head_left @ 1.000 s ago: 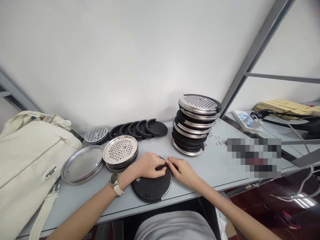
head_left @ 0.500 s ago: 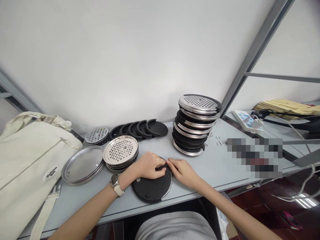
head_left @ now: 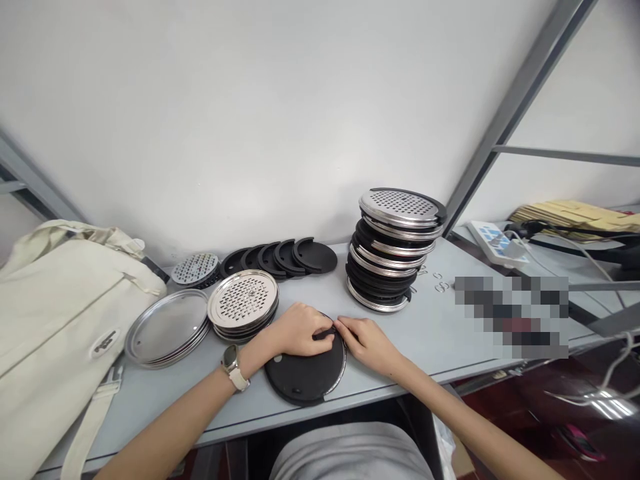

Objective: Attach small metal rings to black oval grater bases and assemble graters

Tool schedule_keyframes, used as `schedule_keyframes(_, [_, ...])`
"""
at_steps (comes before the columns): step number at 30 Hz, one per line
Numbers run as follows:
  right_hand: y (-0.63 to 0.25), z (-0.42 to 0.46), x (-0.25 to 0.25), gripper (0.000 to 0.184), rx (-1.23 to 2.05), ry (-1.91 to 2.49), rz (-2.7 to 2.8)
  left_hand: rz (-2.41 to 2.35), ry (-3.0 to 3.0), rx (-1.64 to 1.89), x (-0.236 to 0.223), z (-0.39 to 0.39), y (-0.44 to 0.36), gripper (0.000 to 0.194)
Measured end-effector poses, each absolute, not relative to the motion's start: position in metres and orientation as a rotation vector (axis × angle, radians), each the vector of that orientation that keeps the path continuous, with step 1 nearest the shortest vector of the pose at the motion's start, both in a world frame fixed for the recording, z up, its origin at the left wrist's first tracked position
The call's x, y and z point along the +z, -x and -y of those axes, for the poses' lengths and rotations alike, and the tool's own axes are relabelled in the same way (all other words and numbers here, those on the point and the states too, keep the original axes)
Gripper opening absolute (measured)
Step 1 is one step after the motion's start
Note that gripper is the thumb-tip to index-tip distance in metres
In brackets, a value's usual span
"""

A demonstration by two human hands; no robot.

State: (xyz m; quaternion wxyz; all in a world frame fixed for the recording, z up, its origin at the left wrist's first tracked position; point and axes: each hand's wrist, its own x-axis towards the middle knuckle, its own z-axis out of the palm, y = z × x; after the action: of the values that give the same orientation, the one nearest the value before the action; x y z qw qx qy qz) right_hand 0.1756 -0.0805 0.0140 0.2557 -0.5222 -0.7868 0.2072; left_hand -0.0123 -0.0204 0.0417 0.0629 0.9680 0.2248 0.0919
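A round black disc (head_left: 295,379) with a shiny metal edge on its right lies flat on the table near the front edge. My left hand (head_left: 306,331) rests over its upper part, fingers curled and closed at the far rim. From the right, my right hand (head_left: 366,341) pinches the same upper-right rim, its fingertips close to those of the left. What lies under the fingertips is hidden. Just left stands a stack of perforated metal discs (head_left: 244,301). Behind it, several black discs with raised partial rims (head_left: 316,257) overlap in a row.
Plain metal plates (head_left: 167,327) are stacked at the left beside a cream bag (head_left: 55,320). A tall stack of black and metal discs (head_left: 395,263) stands at the back right, near small metal rings (head_left: 442,287). A pixelated patch covers part of the right side.
Both hands keep their places on the disc, with hardly any finger movement. The whole view has shifted very slightly.
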Motion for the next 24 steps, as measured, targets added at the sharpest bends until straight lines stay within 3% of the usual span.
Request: schedule_keyframes(24, [-0.1753, 0.0792, 0.0106, 0.035, 0.464, 1.451, 2.144, -0.819, -2.856, 0.385, 0.0383, 0.0209, 0.0071, 0.031])
